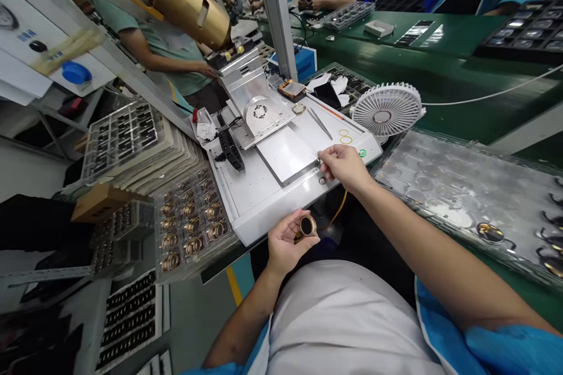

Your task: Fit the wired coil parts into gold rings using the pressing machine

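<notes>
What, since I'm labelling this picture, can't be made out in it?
All in the head view:
Whether the right hand pinches anything: the hand itself hides it.
Far side of the gold-rimmed round piece: turned away, partly covered by the left hand.
Clear tray's far end: cut off by the right edge.
White panel's blue markings: too blurred.

Ahead of me stretches a long, glossy green worktop (pixel 448 79) that reflects pale light, behind an upright silver-grey metal post (pixel 278 17). On my left, a straight yellow stripe (pixel 234 284) crosses the grey-green floor (pixel 197 310).
</notes>
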A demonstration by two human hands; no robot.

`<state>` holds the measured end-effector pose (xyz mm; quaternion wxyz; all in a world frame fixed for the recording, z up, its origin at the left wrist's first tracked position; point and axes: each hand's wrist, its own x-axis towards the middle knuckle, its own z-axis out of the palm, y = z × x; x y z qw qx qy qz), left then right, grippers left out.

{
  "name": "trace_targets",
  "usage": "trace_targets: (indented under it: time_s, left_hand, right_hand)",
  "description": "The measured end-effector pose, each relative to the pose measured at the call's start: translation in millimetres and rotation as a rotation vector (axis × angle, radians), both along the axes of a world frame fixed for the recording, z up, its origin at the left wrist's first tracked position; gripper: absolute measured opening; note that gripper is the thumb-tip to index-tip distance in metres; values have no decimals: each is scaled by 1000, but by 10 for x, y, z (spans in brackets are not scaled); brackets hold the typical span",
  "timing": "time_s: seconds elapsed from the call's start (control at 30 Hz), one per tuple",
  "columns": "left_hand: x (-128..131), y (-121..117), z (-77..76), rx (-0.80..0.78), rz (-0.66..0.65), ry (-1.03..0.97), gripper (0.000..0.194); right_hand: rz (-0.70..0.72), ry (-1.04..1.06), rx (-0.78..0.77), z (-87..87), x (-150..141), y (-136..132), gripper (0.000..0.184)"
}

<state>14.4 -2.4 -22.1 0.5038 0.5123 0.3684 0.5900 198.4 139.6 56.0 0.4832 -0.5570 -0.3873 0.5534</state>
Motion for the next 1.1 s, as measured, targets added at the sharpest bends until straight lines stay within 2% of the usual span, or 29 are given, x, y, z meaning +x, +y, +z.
trace_targets:
  time_s: [0.13,0.2,0.3,0.37,0.5,0.77,0.87,0.93,1.0,1.07,1.1]
  left_hand:
    - [-8,-8,-14,76,97,113,72]
    - [-2,-11,-1,133,129,162,77]
    - [14,-7,32,169,147,235,82]
    - [26,-3,49,176,145,271,82]
    - [45,2,51,202,145,309,79]
    - [45,-11,56,194,150,352,73]
    - [47,-19,46,187,153,346,70]
    - [69,-29,34,174,153,336,68]
    - [101,-39,23,184,129,328,70]
    - [128,-44,16,228,59,356,76]
    - [134,-41,12,254,22,382,79]
  right_hand:
    - [35,-7,80,4,25,-203,31]
    - [197,-19,99,-7,46,-392,36]
    - [521,-48,32,-53,59,-701,40]
    - [611,-80,8,-98,52,-869,35]
    - [582,-173,61,-165,27,-1029,26]
    - [543,-286,136,-197,36,-1050,23]
    - [480,-291,149,-236,-1,-1059,25]
    - [455,-212,96,-252,-34,-1059,31]
    - [492,-83,3,-258,-7,-1057,42]
    - [519,-18,-51,-255,162,-1075,51]
    - [486,-50,-43,-247,320,-1107,54]
